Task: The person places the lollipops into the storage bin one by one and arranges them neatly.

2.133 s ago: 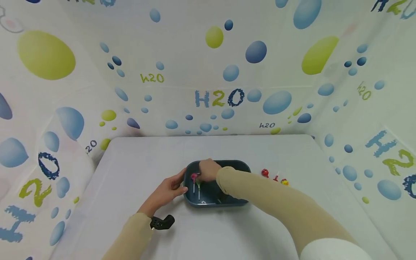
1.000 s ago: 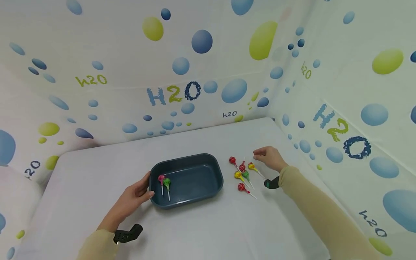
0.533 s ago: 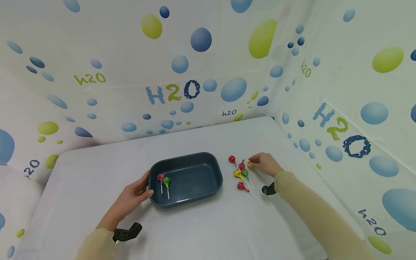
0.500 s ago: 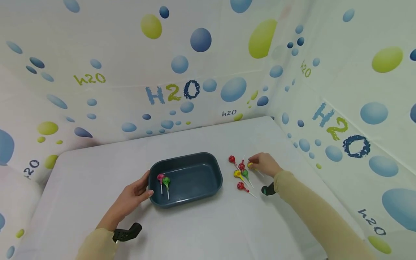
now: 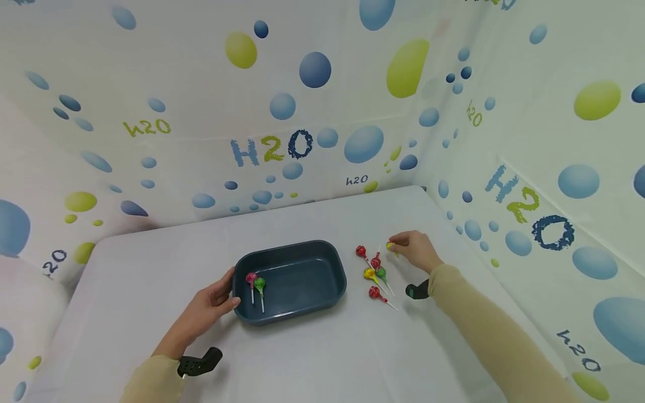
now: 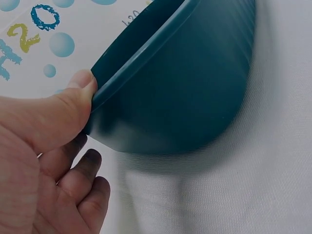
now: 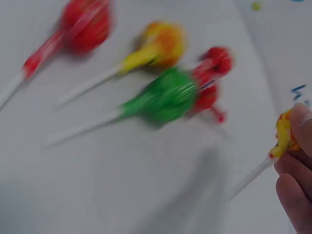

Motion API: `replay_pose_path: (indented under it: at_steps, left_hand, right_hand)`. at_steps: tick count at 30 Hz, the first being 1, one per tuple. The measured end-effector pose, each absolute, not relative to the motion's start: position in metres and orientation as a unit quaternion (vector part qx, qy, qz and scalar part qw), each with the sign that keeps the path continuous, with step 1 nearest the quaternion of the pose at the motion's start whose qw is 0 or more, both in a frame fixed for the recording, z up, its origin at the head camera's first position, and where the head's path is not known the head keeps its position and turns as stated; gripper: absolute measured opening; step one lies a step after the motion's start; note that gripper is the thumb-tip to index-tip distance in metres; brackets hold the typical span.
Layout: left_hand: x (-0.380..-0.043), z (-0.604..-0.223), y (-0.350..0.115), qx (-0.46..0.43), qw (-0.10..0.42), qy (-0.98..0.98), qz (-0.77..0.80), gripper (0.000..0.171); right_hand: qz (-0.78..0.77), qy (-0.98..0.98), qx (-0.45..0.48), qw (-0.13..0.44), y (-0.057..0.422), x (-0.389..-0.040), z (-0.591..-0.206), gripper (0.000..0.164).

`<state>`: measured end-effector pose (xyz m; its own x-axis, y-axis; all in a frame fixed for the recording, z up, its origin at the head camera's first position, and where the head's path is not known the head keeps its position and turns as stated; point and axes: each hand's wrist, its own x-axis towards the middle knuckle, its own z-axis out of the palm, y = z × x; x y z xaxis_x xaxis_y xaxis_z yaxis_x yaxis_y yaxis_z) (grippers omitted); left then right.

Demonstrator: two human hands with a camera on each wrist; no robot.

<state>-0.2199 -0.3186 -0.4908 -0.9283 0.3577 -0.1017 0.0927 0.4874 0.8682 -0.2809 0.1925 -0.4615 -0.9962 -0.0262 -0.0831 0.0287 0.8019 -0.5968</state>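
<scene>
The right hand (image 5: pixel 414 249), its arm (image 5: pixel 486 324) stretched forward, pinches a wrapped, round-headed yellow lollipop (image 7: pixel 283 130) near loose lollipops (image 5: pixel 380 273) on the worktop (image 5: pixel 322 364); the left hand (image 5: pixel 204 308) grips a smooth, round-cornered tray (image 5: pixel 307 282).

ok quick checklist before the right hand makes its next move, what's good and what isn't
1. Right hand has its lollipop: ok, it pinches a yellow lollipop by the head.
2. Stick tip clear of the table: cannot tell.
3. Tray steadied: ok, left hand grips its rim.
4. Space inside the tray: ok, only a pink lollipop and a green lollipop at its left end.
5. Low straight path to the tray, if that's next: not ok, loose lollipops lie between; going over them seems safer.
</scene>
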Motion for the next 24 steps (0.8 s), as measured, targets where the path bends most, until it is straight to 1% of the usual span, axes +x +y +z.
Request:
replay_pose_path:
  at_steps: [3, 7, 9, 14, 18, 24]
  left_hand:
    - [-0.219, -0.492, -0.320, 0.136, 0.133, 0.850, 0.491, 0.080]
    - [-0.220, -0.494, -0.321, 0.133, 0.131, 0.850, 0.493, 0.080]
    - [-0.224, -0.495, -0.317, 0.135, 0.131, 0.850, 0.492, 0.080]
    - [-0.224, -0.494, -0.317, 0.143, 0.131, 0.845, 0.499, 0.079]
    - [-0.224, -0.493, -0.317, 0.144, 0.135, 0.837, 0.511, 0.077]
    - [-0.219, -0.492, -0.323, 0.129, 0.134, 0.832, 0.523, 0.076]
  right_hand:
    - [-0.370, 0.929, 0.015, 0.019, 0.190, -0.286, -0.442, 0.034]
    - [-0.424, 0.905, 0.025, 0.005, 0.184, -0.289, -0.418, 0.037]
    - [-0.433, 0.901, 0.027, 0.001, 0.182, -0.289, -0.409, 0.038]
    - [-0.421, 0.907, 0.002, 0.004, 0.155, -0.290, -0.400, 0.036]
    - [-0.399, 0.916, -0.042, 0.022, 0.113, -0.292, -0.401, 0.034]
    - [-0.363, 0.923, -0.111, 0.069, 0.026, -0.297, -0.402, 0.025]
